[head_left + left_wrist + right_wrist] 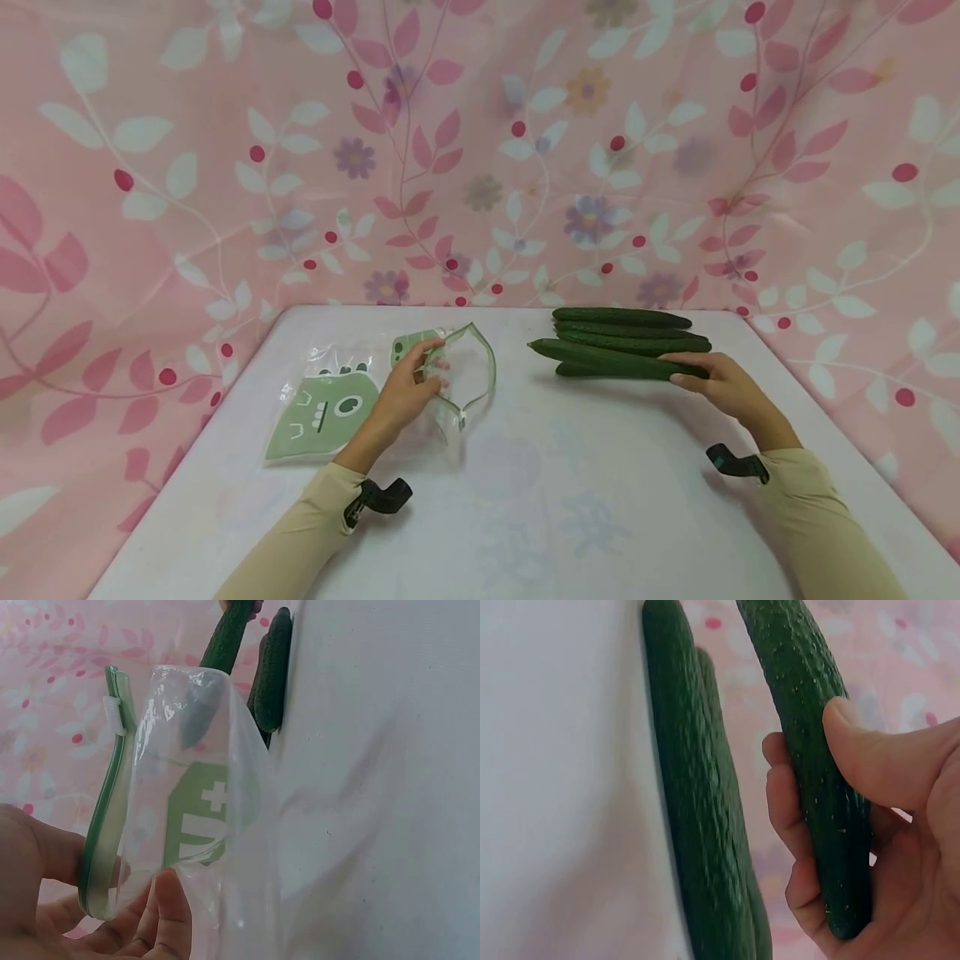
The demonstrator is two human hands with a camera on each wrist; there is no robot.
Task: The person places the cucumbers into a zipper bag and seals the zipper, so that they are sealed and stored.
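My left hand [408, 379] holds a clear zip bag [318, 417] by its mouth, which gapes toward the right. The bag has a green cartoon face printed on it and a green zip strip [103, 810] with a white slider [114, 716]. In the left wrist view, fingertips show at the bag's rim. My right hand [720, 383] grips one end of a dark green cucumber [810, 742], thumb on one side and fingers curled round the other. Its far end points left toward the bag. Other cucumbers [622, 317] lie side by side just behind and below it.
A white table [540, 517] with faint printed figures carries everything. Pink floral cloth [480, 167] hangs behind it and along both sides. A small black wrist camera [386, 496] sits on the left sleeve, another black camera [735, 462] on the right.
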